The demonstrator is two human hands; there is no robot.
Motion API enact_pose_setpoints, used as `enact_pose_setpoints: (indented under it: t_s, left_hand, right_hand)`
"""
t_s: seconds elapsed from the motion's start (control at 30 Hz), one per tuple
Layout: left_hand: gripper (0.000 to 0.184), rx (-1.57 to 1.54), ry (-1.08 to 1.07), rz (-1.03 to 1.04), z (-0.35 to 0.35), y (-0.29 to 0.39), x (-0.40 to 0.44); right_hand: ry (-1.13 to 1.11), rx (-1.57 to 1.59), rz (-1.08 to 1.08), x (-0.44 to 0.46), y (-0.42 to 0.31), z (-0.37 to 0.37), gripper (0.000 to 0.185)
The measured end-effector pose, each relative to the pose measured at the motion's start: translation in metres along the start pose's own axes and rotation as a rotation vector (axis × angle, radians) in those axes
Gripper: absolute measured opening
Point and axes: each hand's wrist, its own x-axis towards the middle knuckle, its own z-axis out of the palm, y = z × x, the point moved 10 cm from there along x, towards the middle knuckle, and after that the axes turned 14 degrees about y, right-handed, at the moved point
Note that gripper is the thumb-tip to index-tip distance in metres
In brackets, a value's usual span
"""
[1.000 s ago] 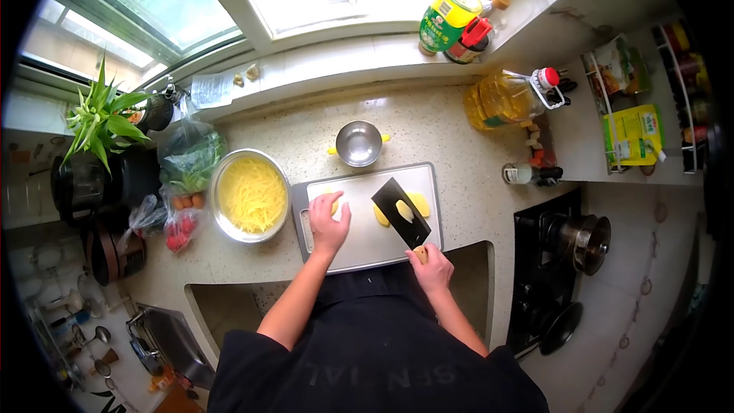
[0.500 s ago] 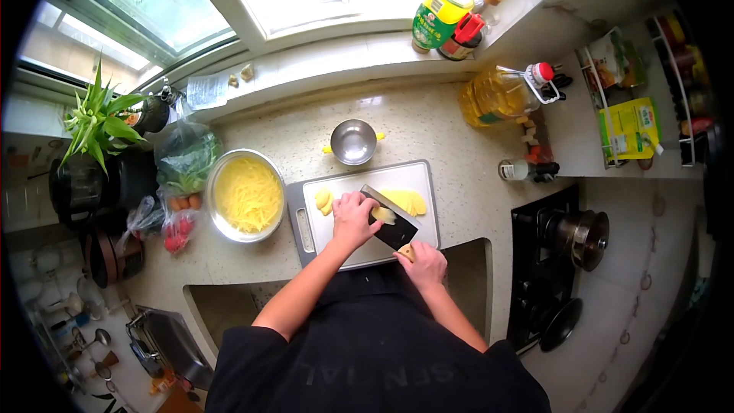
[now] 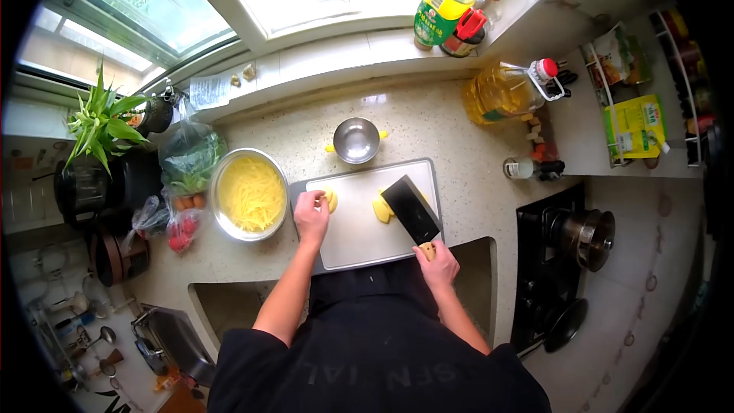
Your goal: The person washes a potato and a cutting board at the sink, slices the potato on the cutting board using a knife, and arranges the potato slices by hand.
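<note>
On the cutting board [image 3: 355, 241], my left hand [image 3: 311, 218] is at the left side with its fingers bent against some yellow slices [image 3: 330, 199]; whether it grips one is hidden. My right hand [image 3: 438, 263] is wrapped round the wooden handle of a cleaver [image 3: 411, 209]. The dark blade lies tilted over the right part of the board and partly covers more yellow slices [image 3: 381, 210]. Left of the board stands a metal bowl [image 3: 219, 218] full of yellow shreds [image 3: 251, 193].
A small metal bowl [image 3: 356, 140] with yellow handles stands behind the board. An oil jug [image 3: 501, 94] is at the back right, bagged greens [image 3: 187, 157] at the left. The stove [image 3: 547, 260] lies to the right, bottles [image 3: 440, 16] on the sill.
My left hand has moved from beside the blade back to the slices at the board's left. The cleaver has shifted right, and the slice on its blade is no longer there.
</note>
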Motion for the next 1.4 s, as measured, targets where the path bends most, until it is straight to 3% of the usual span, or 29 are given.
enact_pose_setpoints:
  t_s: [0.03,0.17,0.27,0.43,0.53,0.77,0.97,1.07,1.17,1.27,1.4]
  left_hand:
    - [0.018,0.039,-0.02,-0.07,0.002,-0.022,-0.002]
    - [0.03,0.295,-0.057,0.133,0.005,-0.01,-0.008]
    - [0.033,0.202,-0.151,0.233,0.029,0.03,-0.026]
    - [0.051,0.232,-0.458,0.162,0.098,0.06,-0.073]
    - [0.052,0.297,-0.52,0.119,0.115,0.056,-0.079]
    - [0.018,-0.005,-0.631,0.039,0.119,0.039,-0.086]
    - [0.018,-0.117,-0.744,0.149,0.138,0.08,-0.075]
    - [0.028,0.0,-0.709,0.269,0.152,0.094,-0.071]
    - [0.043,0.113,-0.631,0.179,0.148,0.098,-0.062]
    - [0.06,0.185,-0.48,0.225,0.139,0.092,-0.062]
    - [0.063,0.131,-0.451,-0.247,0.142,0.041,-0.076]
  right_hand:
    - [0.005,0.0,0.025,0.001,0.005,-0.001,0.044]
    - [0.05,0.033,0.07,0.003,0.021,-0.008,0.046]
    - [0.064,0.036,0.11,0.003,0.027,-0.011,0.044]
    - [0.075,0.049,0.154,0.004,0.033,-0.016,0.043]
    - [0.104,0.057,0.154,0.004,0.038,-0.021,0.042]
    - [0.141,0.095,0.241,0.002,0.069,-0.024,0.04]
    - [0.156,0.1,0.318,0.01,0.086,-0.025,0.041]
    - [0.137,0.099,0.311,0.02,0.089,-0.016,0.041]
    - [0.152,0.084,0.28,0.028,0.095,-0.002,0.042]
    - [0.157,0.054,0.253,0.037,0.105,0.014,0.04]
    - [0.168,0.039,0.249,0.047,0.119,0.034,0.039]
